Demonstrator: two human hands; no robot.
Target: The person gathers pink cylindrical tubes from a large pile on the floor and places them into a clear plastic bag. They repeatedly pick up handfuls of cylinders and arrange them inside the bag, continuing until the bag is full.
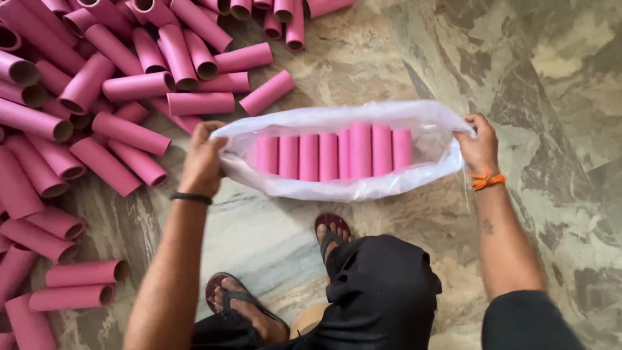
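A clear plastic bag (337,188) is stretched wide open over the stone floor. My left hand (203,159) grips its left rim and my right hand (480,146) grips its right rim. Inside the bag stands a neat row of several pink cardboard tubes (330,155), side by side and upright in the view. A black band circles my left wrist and an orange thread my right wrist.
A big loose pile of pink tubes (97,104) covers the floor at the left and top left. My sandalled feet (330,230) and dark trousers are below the bag. Marbled stone floor (551,84) spreads to the right.
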